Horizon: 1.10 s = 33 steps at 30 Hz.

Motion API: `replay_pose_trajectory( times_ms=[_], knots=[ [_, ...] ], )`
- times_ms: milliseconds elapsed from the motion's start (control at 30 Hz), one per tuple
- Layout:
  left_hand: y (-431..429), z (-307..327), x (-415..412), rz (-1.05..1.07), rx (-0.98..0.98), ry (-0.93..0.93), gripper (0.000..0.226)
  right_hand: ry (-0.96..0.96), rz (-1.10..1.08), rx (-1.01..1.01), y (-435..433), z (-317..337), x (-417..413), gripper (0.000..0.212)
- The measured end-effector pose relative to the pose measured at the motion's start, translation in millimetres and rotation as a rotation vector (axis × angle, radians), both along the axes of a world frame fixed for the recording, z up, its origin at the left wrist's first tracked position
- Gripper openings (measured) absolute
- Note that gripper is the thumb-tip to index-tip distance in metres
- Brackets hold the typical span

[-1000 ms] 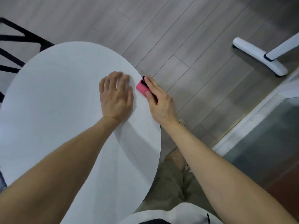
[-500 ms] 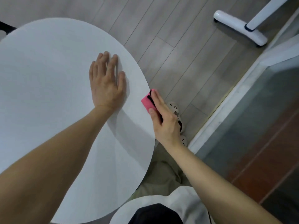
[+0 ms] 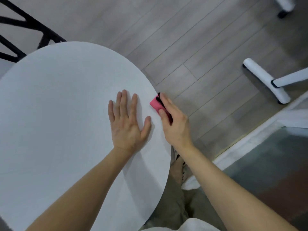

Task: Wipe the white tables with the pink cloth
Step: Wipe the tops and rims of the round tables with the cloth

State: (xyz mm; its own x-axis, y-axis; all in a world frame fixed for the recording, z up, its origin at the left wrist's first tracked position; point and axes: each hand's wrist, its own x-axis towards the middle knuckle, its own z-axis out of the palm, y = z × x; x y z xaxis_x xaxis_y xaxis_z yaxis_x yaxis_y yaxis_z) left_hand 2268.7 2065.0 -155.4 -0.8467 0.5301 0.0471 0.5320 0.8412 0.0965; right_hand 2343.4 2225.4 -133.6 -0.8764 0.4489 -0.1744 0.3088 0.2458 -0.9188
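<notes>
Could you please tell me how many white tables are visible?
1. The round white table fills the left half, under the flat left hand; the right hand holds the pink cloth at its edge. Others may be out of view.

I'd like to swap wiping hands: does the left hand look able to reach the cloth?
Probably yes. The left hand lies flat on the table, beside the cloth at the rim, with nothing between; the right hand holding the cloth covers part of it.
</notes>
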Motion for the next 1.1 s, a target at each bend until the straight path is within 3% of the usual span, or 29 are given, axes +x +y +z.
replay_pose_trajectory(
  times_ms=[100,333,433,533,633,733,867,1100],
  knots=[
    [0.7,-1.7,-1.5,0.011,0.002,-0.017,0.084,-0.020,0.072,0.064,7.9,-2.8,-4.2,0.052],
    [4.0,5.7,-5.2,0.026,-0.139,-0.084,0.084,0.030,0.381,0.234,30.6,-12.2,-175.3,0.051],
    [4.0,12.1,-24.1,0.061,-0.045,-0.026,0.061,0.050,0.422,0.315,28.0,-11.6,-171.8,0.051],
    [4.0,17.5,-62.6,0.203,0.194,0.056,0.041,0.082,0.364,0.319,28.5,-9.4,-127.4,0.050],
    [3.5,12.2,-118.0,0.453,0.224,0.112,0.046,0.069,0.375,0.235,33.6,-10.6,-118.4,0.050],
    [5.0,-1.6,-164.0,0.627,0.101,0.059,0.059,0.061,0.453,0.174,30.8,-12.8,-193.6,0.050],
    [7.0,-15.7,-175.9,0.697,0.032,0.063,0.064,0.131,0.671,0.164,7.6,-19.8,-300.9,0.051],
    [7.6,-6.3,-174.2,0.701,0.022,0.042,0.064,0.137,0.730,0.053,57.5,-14.3,-218.8,0.053]
  ],
)
